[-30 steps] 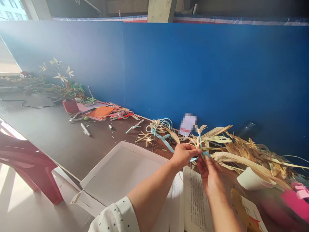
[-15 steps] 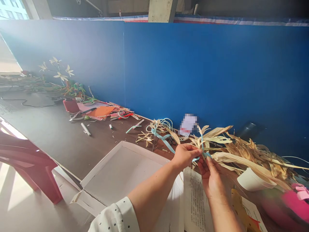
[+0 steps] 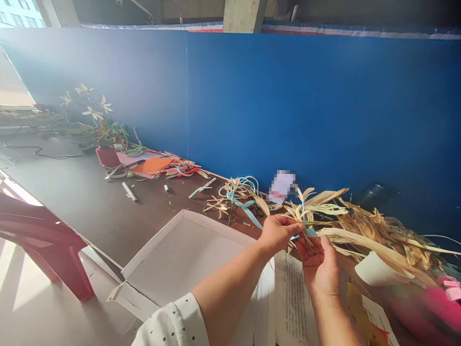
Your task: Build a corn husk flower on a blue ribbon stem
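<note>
Basically, everything sits around the white box lid (image 3: 180, 264) on the dark table (image 3: 97, 187). Left hand (image 3: 277, 234): thumb and fingertips together, clamped on the husk flower (image 3: 303, 214), low on its blue-wrapped stem. Flower is upright, held just past the lid's far right end. Right hand (image 3: 321, 269): just right of the left hand, palm up, thumb standing apart from curled fingers; fingers are right at the flower's lower end, but can't tell if they grip anything.

Blue ribbon (image 3: 247, 206) runs from beyond the lid's far edge toward the left hand. Small loose husk flowers (image 3: 218, 206) also lie beyond that edge. Printed sheet (image 3: 292, 298) right of the lid, under the forearms. Husk pile (image 3: 392, 233) farther right of the lid, with a tipped white cup (image 3: 378, 269) on its near side. Orange paper (image 3: 153, 166) and a white tube (image 3: 129, 191) beyond the lid, toward the left. Red chair (image 3: 54, 240) left of the lid. Blue panel (image 3: 288, 105) stands behind, past the lid and table.
</note>
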Demonstrator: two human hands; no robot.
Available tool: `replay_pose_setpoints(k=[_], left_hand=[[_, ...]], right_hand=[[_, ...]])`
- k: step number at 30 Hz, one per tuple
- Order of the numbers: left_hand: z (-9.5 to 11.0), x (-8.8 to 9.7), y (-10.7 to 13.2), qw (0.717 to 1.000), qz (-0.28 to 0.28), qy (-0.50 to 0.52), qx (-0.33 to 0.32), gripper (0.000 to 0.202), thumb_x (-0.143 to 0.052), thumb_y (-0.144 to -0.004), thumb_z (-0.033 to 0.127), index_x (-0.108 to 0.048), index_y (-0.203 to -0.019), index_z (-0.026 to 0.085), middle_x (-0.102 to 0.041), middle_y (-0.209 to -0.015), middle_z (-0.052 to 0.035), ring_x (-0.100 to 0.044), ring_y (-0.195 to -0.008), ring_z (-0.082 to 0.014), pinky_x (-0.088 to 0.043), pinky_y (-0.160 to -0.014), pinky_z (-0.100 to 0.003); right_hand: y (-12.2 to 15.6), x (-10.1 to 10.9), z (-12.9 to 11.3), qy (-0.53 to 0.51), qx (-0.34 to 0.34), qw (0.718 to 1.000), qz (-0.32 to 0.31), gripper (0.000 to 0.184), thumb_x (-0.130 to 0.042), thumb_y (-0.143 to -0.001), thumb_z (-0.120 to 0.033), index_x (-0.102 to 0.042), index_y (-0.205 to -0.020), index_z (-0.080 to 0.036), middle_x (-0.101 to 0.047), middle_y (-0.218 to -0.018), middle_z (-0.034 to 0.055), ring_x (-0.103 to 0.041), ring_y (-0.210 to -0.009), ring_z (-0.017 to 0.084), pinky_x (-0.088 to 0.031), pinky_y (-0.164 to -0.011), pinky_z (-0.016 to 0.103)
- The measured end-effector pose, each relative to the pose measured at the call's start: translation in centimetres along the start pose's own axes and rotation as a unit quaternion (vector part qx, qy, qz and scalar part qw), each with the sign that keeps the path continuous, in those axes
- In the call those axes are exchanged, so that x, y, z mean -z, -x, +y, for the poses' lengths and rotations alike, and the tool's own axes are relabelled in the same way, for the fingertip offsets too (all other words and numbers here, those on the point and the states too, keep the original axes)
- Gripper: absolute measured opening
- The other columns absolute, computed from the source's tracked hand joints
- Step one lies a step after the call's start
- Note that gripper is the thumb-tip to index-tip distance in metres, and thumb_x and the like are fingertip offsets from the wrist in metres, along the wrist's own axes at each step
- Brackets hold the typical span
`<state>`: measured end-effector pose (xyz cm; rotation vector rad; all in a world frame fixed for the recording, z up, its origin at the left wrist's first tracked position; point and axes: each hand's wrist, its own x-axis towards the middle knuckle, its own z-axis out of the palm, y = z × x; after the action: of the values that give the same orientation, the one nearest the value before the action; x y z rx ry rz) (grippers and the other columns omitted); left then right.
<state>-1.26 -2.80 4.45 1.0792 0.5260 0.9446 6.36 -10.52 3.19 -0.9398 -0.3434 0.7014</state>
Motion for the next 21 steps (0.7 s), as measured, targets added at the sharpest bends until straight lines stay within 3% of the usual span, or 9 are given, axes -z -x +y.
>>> replay_pose_setpoints(k=[6,14,21], left_hand=[[-0.25,0.0,-0.09,1.0,-0.005,0.006,0.0,0.044,-0.079,-0.052,0.049,-0.067,-0.066,0.009,-0.056,-0.057,-0.0015,-0.047,-0.056,-0.0093,-0.039,-0.06,-0.026],[0.07,-0.31,0.14,1.0,0.018,0.01,-0.008,0.031,-0.077,-0.056,0.037,-0.066,-0.063,0.009,-0.055,-0.058,-0.0011,-0.045,-0.055,-0.0077,-0.036,-0.054,-0.023],[-0.55,-0.36,-0.17,0.999,0.034,-0.001,-0.038,0.021,-0.073,-0.061,0.03,-0.065,-0.062,0.011,-0.056,-0.06,-0.0007,-0.046,-0.057,-0.0079,-0.037,-0.055,-0.023]], right_hand=[[0.01,-0.07,0.09,0.013,0.012,1.0,-0.007,0.021,-0.071,-0.07,-0.036,-0.067,-0.082,-0.019,-0.066,-0.074,-0.0013,-0.062,-0.065,0.01,-0.054,-0.063,0.02],[-0.27,0.31,0.3,0.014,0.011,0.999,-0.036,0.028,-0.08,-0.057,-0.027,-0.067,-0.08,-0.02,-0.067,-0.078,-0.0029,-0.063,-0.066,0.009,-0.054,-0.063,0.02],[-0.19,0.44,0.9,0.099,0.061,0.992,-0.054,0.035,-0.083,-0.058,-0.028,-0.066,-0.087,-0.019,-0.068,-0.088,0.0003,-0.065,-0.072,0.012,-0.053,-0.066,0.021]])
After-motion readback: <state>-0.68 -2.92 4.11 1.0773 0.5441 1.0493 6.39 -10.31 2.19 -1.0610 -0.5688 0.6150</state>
